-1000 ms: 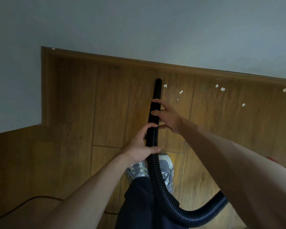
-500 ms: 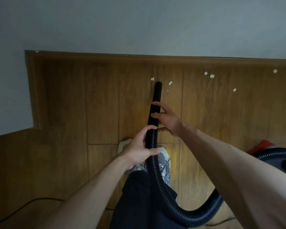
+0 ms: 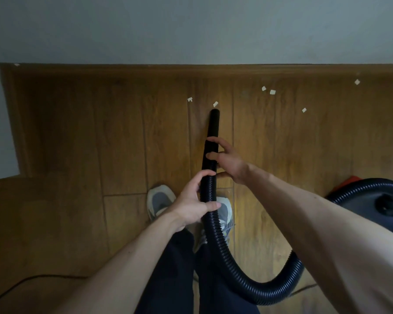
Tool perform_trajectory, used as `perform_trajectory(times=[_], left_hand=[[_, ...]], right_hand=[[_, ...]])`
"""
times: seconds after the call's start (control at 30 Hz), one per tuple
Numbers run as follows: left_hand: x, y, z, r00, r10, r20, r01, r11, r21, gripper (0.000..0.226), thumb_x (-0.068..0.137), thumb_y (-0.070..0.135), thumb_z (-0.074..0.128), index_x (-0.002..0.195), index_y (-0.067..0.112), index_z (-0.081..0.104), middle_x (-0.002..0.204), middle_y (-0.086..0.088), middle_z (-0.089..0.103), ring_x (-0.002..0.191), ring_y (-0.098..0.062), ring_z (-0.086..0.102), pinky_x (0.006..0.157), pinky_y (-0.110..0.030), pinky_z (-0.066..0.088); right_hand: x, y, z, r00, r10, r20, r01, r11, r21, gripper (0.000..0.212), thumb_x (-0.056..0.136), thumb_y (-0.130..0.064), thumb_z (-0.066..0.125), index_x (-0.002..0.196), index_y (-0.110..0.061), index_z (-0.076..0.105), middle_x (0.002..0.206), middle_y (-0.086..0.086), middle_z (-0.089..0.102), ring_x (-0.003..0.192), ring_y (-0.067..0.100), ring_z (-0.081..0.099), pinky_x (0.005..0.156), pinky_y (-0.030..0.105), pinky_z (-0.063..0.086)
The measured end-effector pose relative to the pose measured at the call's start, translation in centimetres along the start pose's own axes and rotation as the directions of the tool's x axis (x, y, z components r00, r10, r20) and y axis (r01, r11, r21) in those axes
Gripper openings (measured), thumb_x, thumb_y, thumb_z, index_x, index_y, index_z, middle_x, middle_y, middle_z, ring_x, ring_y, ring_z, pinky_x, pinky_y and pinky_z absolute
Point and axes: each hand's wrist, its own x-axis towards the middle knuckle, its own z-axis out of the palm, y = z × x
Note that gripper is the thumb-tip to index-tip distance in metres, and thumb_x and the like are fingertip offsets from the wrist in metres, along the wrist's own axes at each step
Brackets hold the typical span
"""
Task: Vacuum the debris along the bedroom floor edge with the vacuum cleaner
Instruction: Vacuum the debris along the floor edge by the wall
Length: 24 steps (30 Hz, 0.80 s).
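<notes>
The left hand (image 3: pixel 194 206) grips the ribbed hose (image 3: pixel 236 275) at centre frame, fingers wrapped round it. Just above, the right hand (image 3: pixel 227 163) holds the rigid tube (image 3: pixel 213 130), fingers curled over its top, thumb beneath. The tube's tip lies just below a pale scrap (image 3: pixel 215 104) on the wood floor (image 3: pixel 100 132), short of the skirting (image 3: pixel 123 70). More scraps (image 3: pixel 272 92) lie scattered toward the upper right. The vacuum (image 3: pixel 372 200) stands at the right edge, and two shoes (image 3: pixel 160 200) show under the hands.

floor scraps (image 3: pixel 190 99) (image 3: pixel 215 104) (image 3: pixel 263 88) (image 3: pixel 272 92) (image 3: pixel 304 110) (image 3: pixel 357 82): 6 | hose (image 3: pixel 216 234): 1 | vacuum cleaner (image 3: pixel 372 200): 1 | hands (image 3: pixel 192 206) (image 3: pixel 228 160): 2 | shoes (image 3: pixel 160 201) (image 3: pixel 225 211): 2 | cable (image 3: pixel 21 283): 1
</notes>
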Motion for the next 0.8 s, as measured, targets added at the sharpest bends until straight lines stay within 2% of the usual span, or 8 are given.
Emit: perform_trajectory(times=[0.1,0.2,0.3,0.47,0.5,0.63,0.8], left_hand=[[0.4,0.5,0.0,1.000,0.008,-0.013,-0.007,1.000,0.031,0.065,0.083,0.000,0.072,0.119,0.050,0.051,0.117,0.006,0.050,0.099,-0.029,0.063,0.054,-0.028,0.054],[0.7,1.1,-0.6,0.999,0.019,-0.027,-0.017,0.998,0.063,0.065,0.083,0.003,0.073,0.119,0.052,0.050,0.118,0.004,0.050,0.103,-0.029,0.062,0.059,-0.031,0.056],[0.6,1.4,-1.3,0.999,0.020,-0.041,-0.017,0.999,0.052,0.065,0.083,0.003,0.073,0.120,0.051,0.050,0.118,0.000,0.052,0.098,-0.028,0.063,0.058,-0.032,0.057],[-0.5,1.0,-2.7,0.997,0.001,-0.078,-0.004,0.999,-0.036,0.065,0.082,-0.002,0.073,0.118,0.049,0.052,0.122,-0.004,0.051,0.105,-0.034,0.062,0.069,-0.052,0.061],[-0.8,0.9,-3.1,0.996,-0.002,-0.086,-0.002,0.999,-0.053,0.066,0.082,-0.003,0.072,0.118,0.049,0.053,0.122,-0.005,0.051,0.105,-0.035,0.062,0.069,-0.052,0.061],[-1.8,0.9,-4.7,0.995,-0.011,-0.097,0.000,0.994,-0.106,0.064,0.083,-0.003,0.071,0.120,0.045,0.052,0.124,-0.009,0.051,0.100,-0.033,0.063,0.057,-0.035,0.058],[-2.2,1.5,-6.1,0.997,-0.008,-0.080,-0.001,0.993,-0.115,0.063,0.084,-0.004,0.071,0.122,0.042,0.051,0.125,-0.010,0.050,0.098,-0.032,0.063,0.056,-0.037,0.058]], right_hand=[[0.4,-0.6,-0.4,1.000,-0.010,-0.006,0.010,1.000,-0.009,0.050,0.095,-0.012,0.056,0.136,-0.038,0.046,0.119,0.009,0.060,0.099,0.026,0.065,0.086,0.047,0.057],[0.9,-1.3,-0.2,1.000,-0.021,0.005,0.021,1.000,-0.010,0.051,0.095,-0.012,0.056,0.138,-0.036,0.045,0.118,0.009,0.061,0.097,0.024,0.065,0.080,0.042,0.059],[1.3,-1.9,0.5,0.999,-0.035,0.028,0.036,0.999,-0.041,0.050,0.096,-0.012,0.056,0.138,-0.036,0.045,0.116,0.008,0.060,0.096,0.023,0.065,0.075,0.037,0.059],[1.7,-2.7,2.9,0.997,-0.020,0.077,0.026,0.996,-0.081,0.050,0.096,-0.012,0.056,0.139,-0.036,0.045,0.117,0.008,0.059,0.095,0.022,0.063,0.069,0.035,0.058],[1.8,-2.9,3.5,0.996,-0.019,0.087,0.026,0.996,-0.083,0.051,0.096,-0.012,0.056,0.139,-0.036,0.044,0.116,0.007,0.059,0.094,0.021,0.063,0.069,0.034,0.058],[1.9,-3.3,5.6,0.993,-0.023,0.114,0.033,0.996,-0.084,0.051,0.096,-0.011,0.055,0.140,-0.034,0.045,0.115,0.005,0.057,0.097,0.021,0.062,0.071,0.035,0.058],[2.3,-4.0,7.1,0.993,-0.032,0.111,0.042,0.995,-0.091,0.049,0.097,-0.012,0.053,0.139,-0.037,0.046,0.119,0.006,0.056,0.104,0.023,0.060,0.075,0.036,0.057]])
